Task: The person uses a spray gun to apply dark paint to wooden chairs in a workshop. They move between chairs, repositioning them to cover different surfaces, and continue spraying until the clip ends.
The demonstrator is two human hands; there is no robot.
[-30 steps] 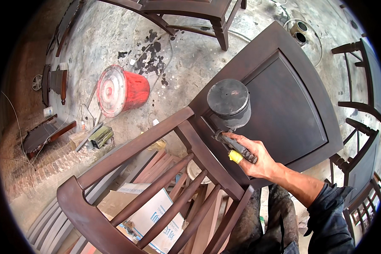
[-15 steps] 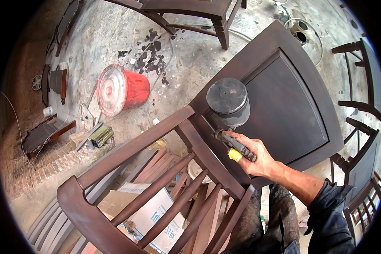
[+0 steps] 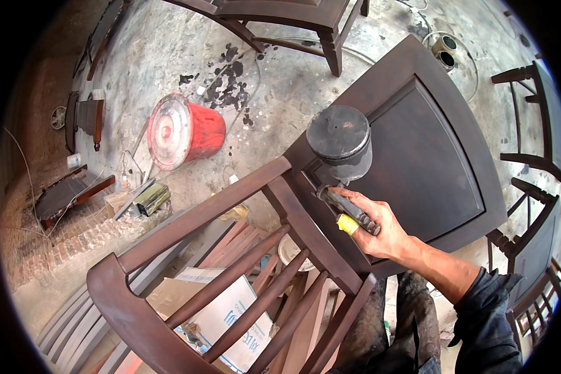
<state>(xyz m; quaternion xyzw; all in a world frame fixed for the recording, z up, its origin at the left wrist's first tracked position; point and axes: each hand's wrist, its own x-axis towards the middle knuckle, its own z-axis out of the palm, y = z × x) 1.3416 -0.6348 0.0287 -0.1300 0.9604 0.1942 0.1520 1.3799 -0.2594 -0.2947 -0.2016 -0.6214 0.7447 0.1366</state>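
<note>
Spray gun (image 3: 357,213) sits gripped in my right hand (image 3: 382,232), its handle running up-left from my palm; the dark cup (image 3: 338,142) is past my fingertips, above the chair seat (image 3: 427,165). I can't tell the gap beneath. The spindled backrest (image 3: 149,324) blocks the lower left; a red bucket (image 3: 204,132) stands farther left. My left hand is out of view.

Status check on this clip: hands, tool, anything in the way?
Right hand gripping spray gun; left hand out of view. Gun held over dark wooden chair. No obstruction seen; red bucket off left on floor.
</note>
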